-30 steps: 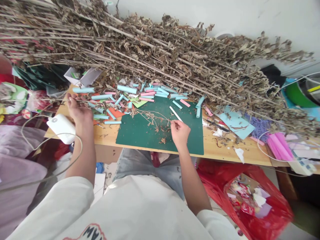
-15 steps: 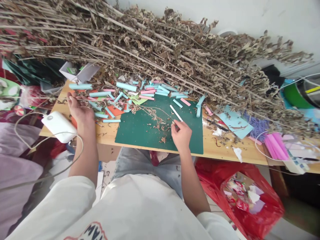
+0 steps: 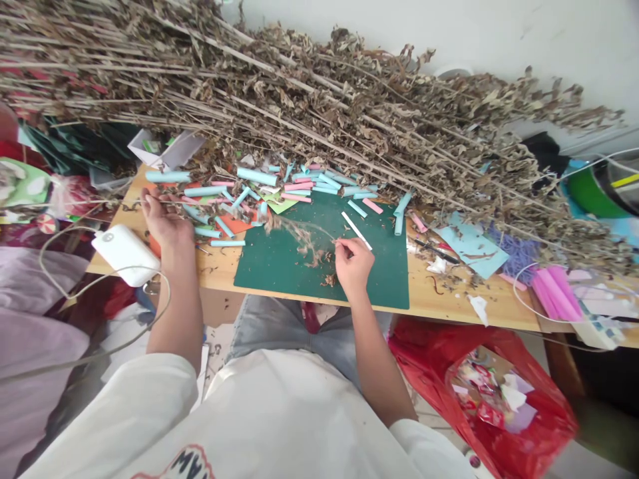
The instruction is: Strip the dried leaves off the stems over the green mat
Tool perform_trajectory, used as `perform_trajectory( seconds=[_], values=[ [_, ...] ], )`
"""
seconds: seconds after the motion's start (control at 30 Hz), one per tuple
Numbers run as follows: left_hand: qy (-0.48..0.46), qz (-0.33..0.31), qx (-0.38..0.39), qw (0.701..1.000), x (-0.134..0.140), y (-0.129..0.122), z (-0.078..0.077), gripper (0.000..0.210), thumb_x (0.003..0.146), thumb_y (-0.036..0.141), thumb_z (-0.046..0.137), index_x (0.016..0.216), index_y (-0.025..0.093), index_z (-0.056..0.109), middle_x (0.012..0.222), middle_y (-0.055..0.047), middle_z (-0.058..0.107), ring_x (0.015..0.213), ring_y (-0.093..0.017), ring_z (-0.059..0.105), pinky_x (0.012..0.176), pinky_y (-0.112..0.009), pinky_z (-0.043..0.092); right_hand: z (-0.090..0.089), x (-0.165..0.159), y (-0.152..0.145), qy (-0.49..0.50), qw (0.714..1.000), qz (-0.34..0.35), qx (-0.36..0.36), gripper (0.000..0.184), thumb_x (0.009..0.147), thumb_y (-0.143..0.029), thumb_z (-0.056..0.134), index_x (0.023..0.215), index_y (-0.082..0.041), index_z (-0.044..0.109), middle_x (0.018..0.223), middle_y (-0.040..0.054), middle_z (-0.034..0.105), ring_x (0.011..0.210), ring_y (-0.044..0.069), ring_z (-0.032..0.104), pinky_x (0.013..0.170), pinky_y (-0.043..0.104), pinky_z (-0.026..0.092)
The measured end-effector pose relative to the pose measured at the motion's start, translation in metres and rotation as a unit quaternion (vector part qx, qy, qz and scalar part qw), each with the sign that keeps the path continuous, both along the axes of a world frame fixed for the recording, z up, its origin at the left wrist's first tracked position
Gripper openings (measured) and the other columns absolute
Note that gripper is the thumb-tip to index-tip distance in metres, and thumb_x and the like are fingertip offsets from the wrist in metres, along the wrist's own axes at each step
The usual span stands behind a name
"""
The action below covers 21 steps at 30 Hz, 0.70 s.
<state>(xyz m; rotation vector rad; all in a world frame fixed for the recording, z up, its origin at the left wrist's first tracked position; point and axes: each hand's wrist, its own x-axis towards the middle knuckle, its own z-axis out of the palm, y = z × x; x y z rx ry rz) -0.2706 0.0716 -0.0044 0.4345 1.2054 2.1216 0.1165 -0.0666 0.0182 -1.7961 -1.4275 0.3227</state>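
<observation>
My left hand [image 3: 170, 225] is at the left of the table, palm turned up, fingers curled round the stem of a dried plant [image 3: 308, 243]. The stem crosses my fingers and stretches right over the green cutting mat [image 3: 269, 266]. At the stem's thin tip, my right hand [image 3: 354, 265] is closed in a pinch above the mat. Withered leaves on the stem between my hands look blurred. A white strip [image 3: 356, 230] lies on the mat just beyond my right hand. Leaf crumbs [image 3: 328, 280] lie close to the right fingers.
A big heap of dried stalks [image 3: 309, 93] spans the back. Blue and pink paper tubes [image 3: 256, 176] lie in front of it. A white power bank [image 3: 124, 255] with a cable sits by my left wrist. A red bag [image 3: 429, 366] of wrappers hangs below the table's right edge.
My right hand has moved slightly left over the mat, and the dried leaves between my hands have shifted and blurred. My left hand stays in about the same place.
</observation>
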Motion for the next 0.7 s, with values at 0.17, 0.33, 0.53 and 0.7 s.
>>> perform_trajectory(
  seconds=[0.17, 0.33, 0.53, 0.7],
  values=[
    [0.010, -0.002, -0.022, 1.000, 0.001, 0.000, 0.003, 0.012, 0.099, 0.020, 0.034, 0.109, 0.022, 0.040, 0.116, -0.006, 0.058, 0.085, -0.004, 0.060, 0.094, -0.019, 0.049, 0.000, 0.013, -0.002, -0.015, 1.000, -0.025, -0.012, 0.024, 0.084, -0.027, 0.052, 0.085, -0.017, 0.074, 0.075, 0.0042, 0.064, 0.060, 0.014, 0.052, 0.066, 0.029, 0.044],
    [0.013, -0.013, -0.002, 1.000, -0.004, 0.003, -0.006, 0.012, 0.098, 0.022, 0.035, 0.109, 0.023, 0.039, 0.115, -0.004, 0.057, 0.086, -0.003, 0.060, 0.096, -0.019, 0.047, 0.008, 0.007, -0.005, -0.057, 0.998, 0.007, -0.037, 0.033, 0.085, -0.026, 0.052, 0.108, -0.015, 0.072, 0.085, 0.0073, 0.066, 0.064, 0.016, 0.054, 0.072, 0.031, 0.046],
    [0.032, -0.014, 0.031, 0.999, -0.012, 0.007, -0.017, 0.010, 0.096, 0.023, 0.038, 0.105, 0.024, 0.043, 0.105, -0.002, 0.062, 0.082, -0.004, 0.062, 0.094, -0.020, 0.049, 0.016, -0.020, 0.007, -0.076, 0.996, 0.021, -0.042, 0.038, 0.086, -0.047, 0.057, 0.106, -0.019, 0.073, 0.085, 0.0073, 0.061, 0.081, 0.020, 0.056, 0.079, 0.032, 0.045],
    [0.033, -0.030, 0.055, 0.997, -0.017, 0.009, -0.024, 0.009, 0.094, 0.022, 0.041, 0.102, 0.024, 0.045, 0.100, -0.001, 0.063, 0.078, -0.004, 0.062, 0.092, -0.020, 0.049, 0.004, -0.020, 0.019, -0.091, 0.994, 0.041, -0.036, 0.027, 0.092, -0.035, 0.051, 0.094, -0.021, 0.074, 0.086, 0.0074, 0.061, 0.086, 0.021, 0.055, 0.081, 0.033, 0.043]
  ],
)
